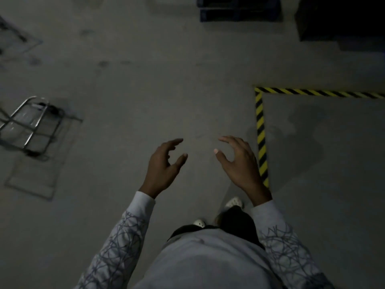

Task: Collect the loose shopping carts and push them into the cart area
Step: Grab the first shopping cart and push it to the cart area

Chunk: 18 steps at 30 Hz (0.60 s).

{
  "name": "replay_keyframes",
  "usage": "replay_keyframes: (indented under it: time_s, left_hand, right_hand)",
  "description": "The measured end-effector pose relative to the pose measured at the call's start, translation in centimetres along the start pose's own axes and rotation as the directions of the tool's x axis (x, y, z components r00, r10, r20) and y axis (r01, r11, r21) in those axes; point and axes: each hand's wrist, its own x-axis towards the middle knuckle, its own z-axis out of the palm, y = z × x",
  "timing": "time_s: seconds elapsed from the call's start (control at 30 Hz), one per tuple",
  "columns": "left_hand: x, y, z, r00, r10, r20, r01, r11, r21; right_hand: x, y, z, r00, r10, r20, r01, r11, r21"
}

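Head view: left hand (163,166) and right hand (239,163) hang loosely spread, holding nothing; cart (29,124) stands well left of them; striped tape (261,134) just beside the right hand.

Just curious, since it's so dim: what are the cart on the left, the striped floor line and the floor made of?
The cart: probably polished metal tubing; it glints silver. The striped line: tape or paint, flat, yellow and black. The floor: seemingly concrete, matte grey with dark stains.

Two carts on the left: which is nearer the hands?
The shiny metal cart at the mid-left edge, closest to the left hand. The other cart sits farther off in the top-left corner, dim and blurred.
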Motion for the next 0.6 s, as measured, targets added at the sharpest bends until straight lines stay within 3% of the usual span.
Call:
replay_keyframes:
  time_s: [0.17,0.3,0.47,0.6]
  left_hand:
    - [6.9,-3.5,-2.9,0.978,-0.116,-0.175,0.115,0.993,-0.018]
    - [13.7,-5.3,-6.5,0.910,-0.193,-0.368,0.203,0.979,-0.013]
    - [19.9,-5.4,-13.6,0.746,-0.250,-0.618,0.320,0.947,0.003]
    - [20.8,-6.3,-17.6,0.517,-0.343,-0.785,0.424,0.898,-0.113]
  right_hand:
    - [12.4,-2.0,5.1,0.981,-0.138,0.134,0.131,0.990,0.058]
    - [24.0,-6.1,9.7,0.914,-0.321,0.249,0.288,0.944,0.161]
    - [36.2,-16.3,16.3,0.683,-0.606,0.407,0.539,0.795,0.280]
    - [42.3,-23.5,22.1,0.472,-0.739,0.481,0.655,0.659,0.370]
